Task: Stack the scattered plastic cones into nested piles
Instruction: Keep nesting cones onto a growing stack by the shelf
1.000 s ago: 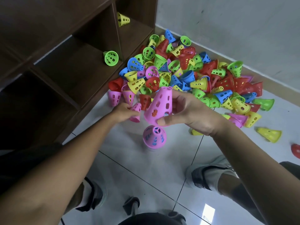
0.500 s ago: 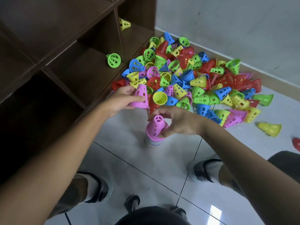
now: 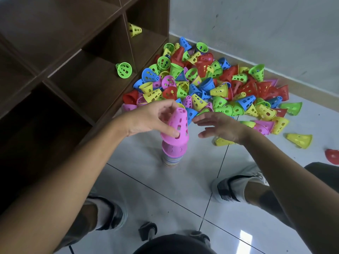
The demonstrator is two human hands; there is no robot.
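My left hand (image 3: 148,119) grips a pink perforated cone (image 3: 177,126), thumb on its lower side, holding it just above a nested pile (image 3: 173,153) that stands on the floor tiles. The pile has pink cones on top and mixed colours lower down. My right hand (image 3: 219,128) hovers to the right of the pile with fingers spread and nothing in it. Behind both hands lies a big heap of scattered cones (image 3: 211,85) in red, blue, green, yellow and pink.
A dark wooden shelf unit (image 3: 77,57) stands at the left, with a green cone (image 3: 124,70) and a yellow cone (image 3: 134,30) in its compartments. Stray yellow (image 3: 300,140) and red (image 3: 332,156) cones lie at the right. My feet (image 3: 236,187) flank the pile; a wall runs behind.
My left hand has carried a pink cone from the heap's edge over to the pile. My right hand has let go of the pile's top cone and opened to the right.
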